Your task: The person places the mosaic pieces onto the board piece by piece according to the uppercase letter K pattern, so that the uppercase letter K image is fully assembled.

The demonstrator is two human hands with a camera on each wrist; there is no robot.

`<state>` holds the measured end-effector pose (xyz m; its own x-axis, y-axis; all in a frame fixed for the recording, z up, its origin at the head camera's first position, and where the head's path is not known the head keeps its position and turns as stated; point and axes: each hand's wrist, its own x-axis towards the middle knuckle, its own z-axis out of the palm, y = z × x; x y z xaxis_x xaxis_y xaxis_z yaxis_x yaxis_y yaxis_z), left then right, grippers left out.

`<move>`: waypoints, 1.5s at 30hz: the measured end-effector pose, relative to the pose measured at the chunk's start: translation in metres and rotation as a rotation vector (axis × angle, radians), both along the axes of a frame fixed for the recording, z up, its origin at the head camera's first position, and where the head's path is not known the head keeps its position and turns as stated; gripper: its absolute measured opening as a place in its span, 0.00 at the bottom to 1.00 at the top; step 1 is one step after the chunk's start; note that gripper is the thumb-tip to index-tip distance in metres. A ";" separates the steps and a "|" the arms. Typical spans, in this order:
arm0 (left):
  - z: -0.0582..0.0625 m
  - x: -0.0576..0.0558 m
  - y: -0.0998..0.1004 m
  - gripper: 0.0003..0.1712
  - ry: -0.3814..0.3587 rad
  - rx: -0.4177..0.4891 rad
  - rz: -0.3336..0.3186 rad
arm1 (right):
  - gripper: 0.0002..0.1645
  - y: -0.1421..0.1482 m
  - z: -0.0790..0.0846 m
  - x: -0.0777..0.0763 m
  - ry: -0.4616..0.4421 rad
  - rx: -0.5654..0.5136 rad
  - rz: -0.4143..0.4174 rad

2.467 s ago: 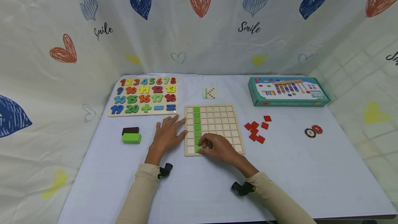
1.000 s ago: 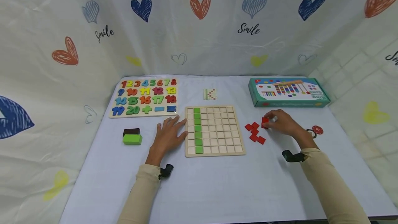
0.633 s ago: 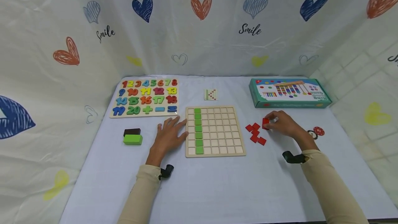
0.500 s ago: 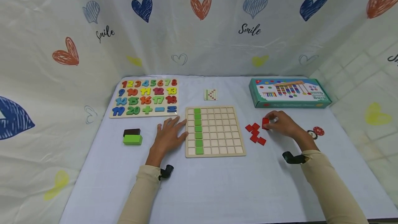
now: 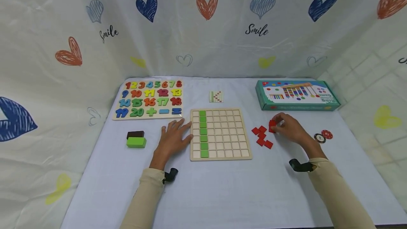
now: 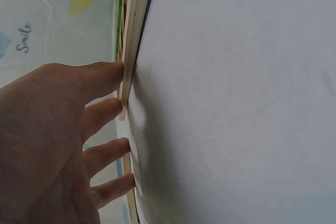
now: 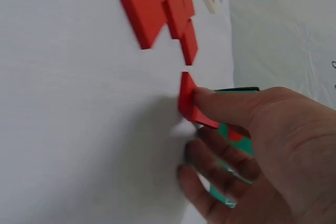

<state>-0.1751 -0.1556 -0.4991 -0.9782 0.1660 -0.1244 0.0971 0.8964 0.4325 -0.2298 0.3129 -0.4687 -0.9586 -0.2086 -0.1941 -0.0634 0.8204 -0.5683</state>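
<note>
The left hand (image 5: 172, 138) has its fingers spread, touching the left edge of the grid board (image 5: 226, 139), which holds a column of green tiles (image 5: 203, 131). Then 5 loose red tiles (image 5: 262, 135) — and just beside them, the right hand (image 5: 290, 128) pinches another red tile (image 5: 271, 125).

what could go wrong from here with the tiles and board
The right hand pinches at red tiles that seem to touch each other, so one might slip or get dragged along. The left hand touches the edge of the wooden board, so an unintended push could shift it and perhaps jostle the green tiles.
</note>
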 end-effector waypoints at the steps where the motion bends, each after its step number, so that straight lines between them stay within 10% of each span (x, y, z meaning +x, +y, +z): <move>1: 0.000 0.000 0.000 0.35 0.001 -0.001 -0.002 | 0.23 0.000 -0.002 0.001 0.016 0.001 -0.009; 12: 0.002 0.000 0.001 0.36 0.007 -0.015 -0.009 | 0.16 -0.039 0.013 -0.005 0.252 -0.097 -0.032; 26: 0.000 0.000 0.004 0.35 -0.001 -0.002 0.003 | 0.12 -0.131 -0.019 -0.058 0.174 -0.197 0.055; 45: 0.002 0.004 0.003 0.36 0.003 -0.007 0.006 | 0.13 -0.143 -0.026 -0.048 0.214 -0.226 0.033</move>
<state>-0.1713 -0.1525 -0.4974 -0.9795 0.1597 -0.1231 0.0933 0.9001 0.4256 -0.2774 0.1701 -0.4943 -0.9647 -0.2549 0.0666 -0.2260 0.6705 -0.7067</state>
